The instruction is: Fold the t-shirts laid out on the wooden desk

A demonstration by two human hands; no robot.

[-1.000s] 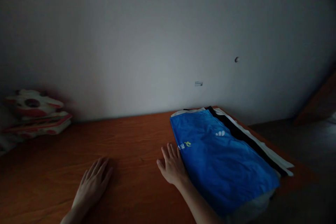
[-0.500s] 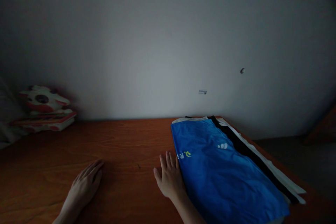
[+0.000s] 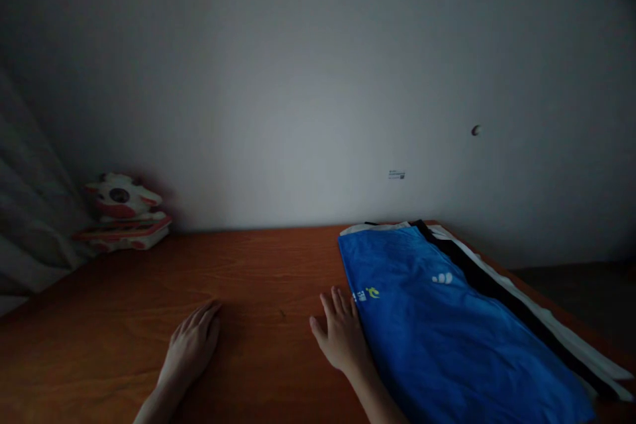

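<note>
My left hand (image 3: pixel 193 343) lies palm down on the wooden table (image 3: pixel 258 265), its fingers extended and nothing held. Farther right, my right hand (image 3: pixel 342 334) rests on the wood with fingers and thumb spread, also holding nothing. Its outer side is at the left edge of a blue garment (image 3: pixel 432 318) that bears white and yellow-green prints. Black cloth (image 3: pixel 501 288) and white cloth (image 3: pixel 556 328) show from under the blue garment along its right side.
A cow-shaped toy (image 3: pixel 122 212) with a red and white base stands at the back left, near a pale curtain (image 3: pixel 34 192). Behind the table rises a grey wall (image 3: pixel 298 93) with a small label (image 3: pixel 396 175) and a hole (image 3: pixel 476 130).
The whole view has shifted, so the hands, garments and toy appear farther right. More of the curtain shows at left. Both hands keep about the same places on the table.
</note>
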